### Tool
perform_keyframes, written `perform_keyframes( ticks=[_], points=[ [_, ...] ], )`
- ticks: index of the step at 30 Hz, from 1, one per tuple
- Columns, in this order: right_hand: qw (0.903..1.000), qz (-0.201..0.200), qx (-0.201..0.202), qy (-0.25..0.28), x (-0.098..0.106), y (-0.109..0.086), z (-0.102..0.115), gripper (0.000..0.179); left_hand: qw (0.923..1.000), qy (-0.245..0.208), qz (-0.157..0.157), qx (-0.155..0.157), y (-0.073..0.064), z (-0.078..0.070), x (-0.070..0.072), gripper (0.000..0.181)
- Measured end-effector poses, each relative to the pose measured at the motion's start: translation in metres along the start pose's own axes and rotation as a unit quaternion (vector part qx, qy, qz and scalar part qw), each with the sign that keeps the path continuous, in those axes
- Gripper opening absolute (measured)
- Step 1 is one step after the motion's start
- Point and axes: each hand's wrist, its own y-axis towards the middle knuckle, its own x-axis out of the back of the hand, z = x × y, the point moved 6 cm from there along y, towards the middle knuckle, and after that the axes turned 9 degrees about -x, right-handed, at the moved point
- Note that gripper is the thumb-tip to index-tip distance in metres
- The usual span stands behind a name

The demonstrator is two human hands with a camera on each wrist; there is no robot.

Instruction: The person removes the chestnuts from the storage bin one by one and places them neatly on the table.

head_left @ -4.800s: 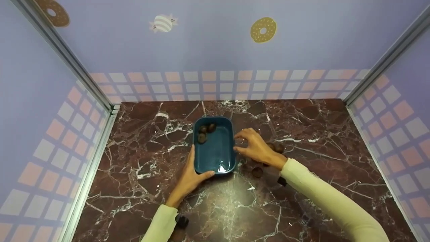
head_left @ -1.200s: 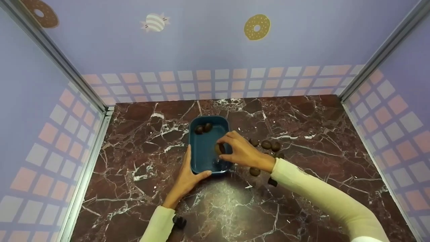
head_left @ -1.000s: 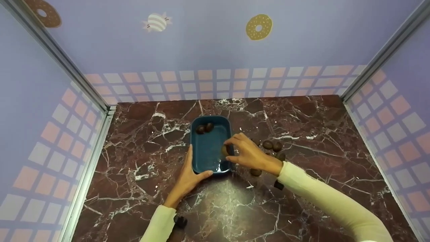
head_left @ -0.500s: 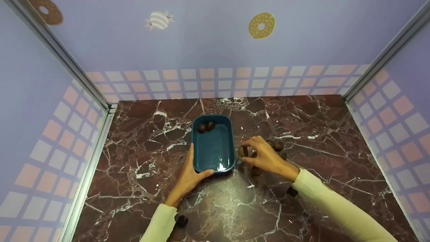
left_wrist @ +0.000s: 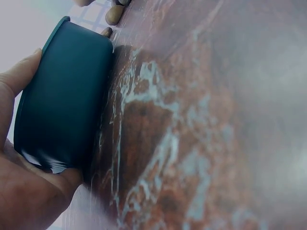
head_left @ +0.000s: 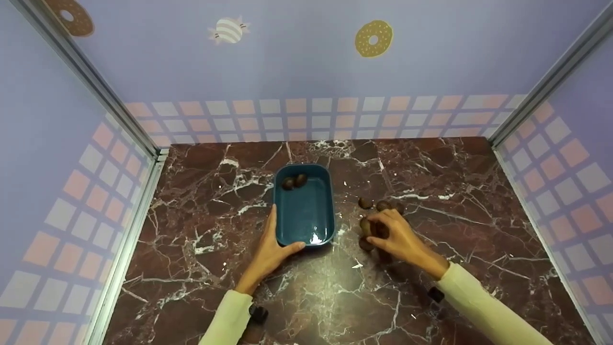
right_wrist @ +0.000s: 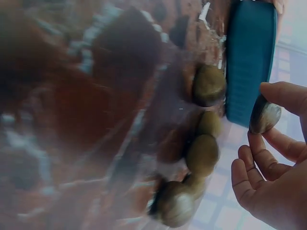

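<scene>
My left hand (head_left: 268, 251) holds the near left corner of a deep teal rectangular dish (head_left: 306, 225), fingers along its left side and thumb at the near rim. Two brown, rounded, clam-like shells (head_left: 293, 181) lie at the dish's far left corner. To the right of the dish, my right hand (head_left: 400, 239) pinches another such shell (right_wrist: 265, 114) between thumb and fingers, low over the table. In the right wrist view it shows a dark edge and a paler, shiny face. Several more shells (head_left: 365, 203) lie loosely grouped around this hand, partly hidden by it.
The tabletop (head_left: 215, 268) is dark red marble with white veins. Purple walls with pink and white checks (head_left: 306, 112) enclose the back and both sides, with metal rails (head_left: 129, 249) at the edges. Dark wrist cameras (head_left: 258, 314) sit below both hands.
The dish held three shells at first and holds two now. My right hand has carried a shell from above the dish rightward to the group on the table. My left hand stays put.
</scene>
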Motion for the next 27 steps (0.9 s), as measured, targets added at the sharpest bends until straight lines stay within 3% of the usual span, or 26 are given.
perform_keyframes(
  ticks=[10, 14, 20, 27],
  points=[
    [0.9991, -0.015, -0.038, -0.011, 0.005, -0.031, -0.018, 0.048, 1.0, -0.002, -0.002, -0.001, 0.0, 0.001, -0.001, 0.134],
    [0.999, -0.026, -0.026, -0.026, 0.005, -0.04, -0.021, 0.048, 1.0, 0.0, 0.0, 0.005, -0.001, 0.001, 0.0, 0.134],
    [0.9989, -0.027, -0.02, -0.032, 0.002, -0.046, -0.029, 0.046, 0.9998, -0.008, 0.002, 0.015, -0.001, 0.002, -0.001, 0.13],
    [0.9986, -0.011, -0.038, -0.034, -0.002, -0.047, -0.036, 0.044, 1.0, -0.005, -0.002, 0.001, 0.0, 0.001, 0.0, 0.133]
  ],
)
